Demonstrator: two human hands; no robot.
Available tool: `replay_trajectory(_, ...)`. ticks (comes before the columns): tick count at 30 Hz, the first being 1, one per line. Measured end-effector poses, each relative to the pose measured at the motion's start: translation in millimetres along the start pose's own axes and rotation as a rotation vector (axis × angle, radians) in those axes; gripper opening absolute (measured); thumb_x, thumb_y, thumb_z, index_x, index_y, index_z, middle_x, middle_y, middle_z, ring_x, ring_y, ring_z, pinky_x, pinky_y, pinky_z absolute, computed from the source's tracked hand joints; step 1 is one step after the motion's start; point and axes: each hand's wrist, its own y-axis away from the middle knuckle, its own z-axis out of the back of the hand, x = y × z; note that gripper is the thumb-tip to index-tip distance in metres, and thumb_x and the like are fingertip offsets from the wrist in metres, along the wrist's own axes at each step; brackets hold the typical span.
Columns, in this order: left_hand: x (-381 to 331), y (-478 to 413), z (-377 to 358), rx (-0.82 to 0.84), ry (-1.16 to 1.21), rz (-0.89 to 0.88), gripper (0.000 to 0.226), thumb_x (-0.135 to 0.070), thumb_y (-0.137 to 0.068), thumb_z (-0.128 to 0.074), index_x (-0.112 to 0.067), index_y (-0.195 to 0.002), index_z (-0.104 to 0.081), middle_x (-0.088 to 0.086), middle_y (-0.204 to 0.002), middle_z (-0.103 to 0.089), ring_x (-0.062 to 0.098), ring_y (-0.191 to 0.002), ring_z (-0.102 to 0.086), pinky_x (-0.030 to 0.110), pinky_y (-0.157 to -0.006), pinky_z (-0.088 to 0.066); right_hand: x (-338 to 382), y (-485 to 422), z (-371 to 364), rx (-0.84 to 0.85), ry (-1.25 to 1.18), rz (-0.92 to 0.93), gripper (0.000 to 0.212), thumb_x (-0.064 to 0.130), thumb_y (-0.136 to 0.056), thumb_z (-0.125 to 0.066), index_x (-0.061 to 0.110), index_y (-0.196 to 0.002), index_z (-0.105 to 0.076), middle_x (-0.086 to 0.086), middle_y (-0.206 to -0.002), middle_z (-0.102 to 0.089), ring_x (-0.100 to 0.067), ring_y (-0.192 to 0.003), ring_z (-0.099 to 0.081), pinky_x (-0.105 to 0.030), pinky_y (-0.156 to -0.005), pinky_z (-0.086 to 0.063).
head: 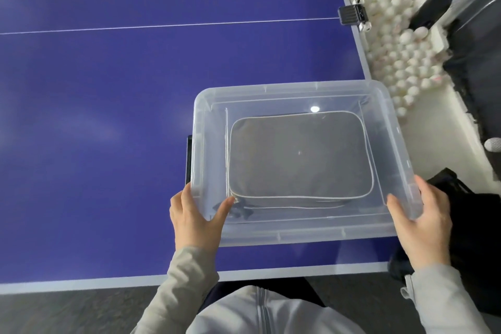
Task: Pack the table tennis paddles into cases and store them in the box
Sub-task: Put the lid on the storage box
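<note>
A clear plastic box [292, 233] stands at the near right corner of the blue table. Inside it lies a dark grey zipped paddle case [298, 154] with white piping; the edge of a second case shows beneath it. My left hand [195, 214] grips the box's near left corner, thumb over the rim and inside the box. My right hand [423, 214] grips the near right corner the same way, fingers hidden behind the wall. No bare paddle is in view.
The blue table tennis table [108, 116] stretches left and away, its white centre line running across. A black net clamp [352, 15] sits on its right edge. Beyond that edge lie several white balls [401, 57]. A black bag [466, 214] lies beside my right hand.
</note>
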Motion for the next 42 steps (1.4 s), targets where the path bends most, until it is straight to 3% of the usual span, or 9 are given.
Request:
replay_trajectory(4,3.9,-8.0,3.6,-0.013,0.009,0.015,0.095,-0.057,-0.064,-0.076,-0.02,-0.141,-0.035,-0.003,-0.125,-0.032,0.019,-0.123,-0.032,0.044,-0.108,-0.032,-0.2,-4.0,5.7,0.058,0.022,-0.03,0.056,0.013,-0.083,-0.068,0.003,-0.134,-0.047,-0.02,-0.132,-0.044,-0.033,-0.123,-0.044,-0.042,-0.104,-0.036)
replay_trajectory(10,-2.3,-59.2,19.4,0.042,0.095,0.144,0.107,-0.063,-0.061,-0.072,-0.02,-0.146,-0.025,0.001,-0.144,-0.033,0.019,-0.131,-0.037,0.042,-0.109,-0.033,3.7,-53.4,8.6,0.153,-0.023,-0.109,0.065,0.036,-0.085,-0.066,0.009,-0.138,-0.042,-0.014,-0.137,-0.046,-0.027,-0.127,-0.044,-0.038,-0.108,-0.034)
replay_trajectory(13,-15.2,-81.3,20.2,0.177,0.13,0.266,0.1,-0.056,-0.068,-0.071,-0.018,-0.147,-0.022,0.001,-0.146,-0.037,0.015,-0.103,-0.056,0.036,-0.086,-0.041,6.8,-82.3,-3.4,0.202,-0.055,-0.172,0.073,0.047,-0.083,-0.065,0.012,-0.141,-0.039,-0.01,-0.141,-0.046,-0.026,-0.13,-0.043,-0.037,-0.109,-0.033)
replay_trajectory(17,-17.0,-86.8,20.5,0.306,0.125,0.353,0.056,-0.06,-0.068,-0.072,-0.018,-0.103,-0.061,0.011,-0.107,-0.066,0.03,-0.082,-0.061,0.037,-0.068,-0.048,2.1,-99.3,-14.4,0.363,-0.085,-0.327,0.08,0.067,-0.068,-0.065,0.021,-0.13,-0.05,-0.003,-0.133,-0.054,-0.024,-0.123,-0.05,-0.037,-0.105,-0.038)
replay_trajectory(20,-13.3,-82.9,19.2,0.207,0.174,0.327,0.051,-0.057,-0.062,-0.077,-0.013,-0.073,-0.054,0.006,-0.07,-0.058,0.027,-0.059,-0.052,0.031,-0.057,-0.046,-2.0,-97.4,-15.3,0.309,-0.11,-0.364,0.076,0.069,-0.061,-0.069,0.021,-0.119,-0.059,0.0,-0.12,-0.062,-0.023,-0.113,-0.056,-0.035,-0.098,-0.043)
replay_trajectory(26,-20.6,-66.2,7.8,-0.145,-0.081,-0.015,0.059,-0.049,-0.068,-0.076,-0.012,-0.11,-0.057,-0.003,-0.098,-0.052,0.02,-0.089,-0.05,0.028,-0.079,-0.038,7.7,-86.4,-18.8,0.052,0.033,-0.125,0.061,0.051,-0.071,-0.074,0.005,-0.109,-0.063,-0.018,-0.117,-0.058,-0.032,-0.106,-0.055,-0.033,-0.089,-0.042)
replay_trajectory(31,-20.3,-58.1,5.4,-0.072,-0.083,-0.058,0.058,-0.05,-0.06,-0.081,-0.014,-0.093,-0.05,0.0,-0.097,-0.041,0.02,-0.078,-0.045,0.029,-0.073,-0.037,12.4,-81.8,-20.5,0.026,0.125,-0.064,0.071,0.048,-0.075,-0.072,-0.001,-0.123,-0.054,-0.019,-0.128,-0.048,-0.034,-0.119,-0.046,-0.037,-0.099,-0.037)
replay_trajectory(37,-21.3,-55.6,5.9,-0.089,-0.123,-0.111,0.063,-0.05,-0.058,-0.082,-0.009,-0.093,-0.048,0.002,-0.096,-0.039,0.025,-0.082,-0.045,0.032,-0.073,-0.039,13.8,-79.3,-21.4,0.003,0.174,0.019,0.066,0.045,-0.073,-0.075,-0.005,-0.111,-0.056,-0.023,-0.119,-0.049,-0.037,-0.108,-0.049,-0.04,-0.092,-0.039)
replay_trajectory(42,-24.0,-52.5,4.2,-0.095,-0.141,-0.156,0.068,-0.048,-0.064,-0.079,-0.008,-0.113,-0.053,0.001,-0.099,-0.038,0.026,-0.098,-0.048,0.029,-0.078,-0.036,14.5,-76.6,-23.1,-0.017,0.18,0.089,0.066,0.039,-0.075,-0.076,-0.004,-0.119,-0.054,-0.023,-0.12,-0.047,-0.039,-0.11,-0.048,-0.041,-0.093,-0.04)
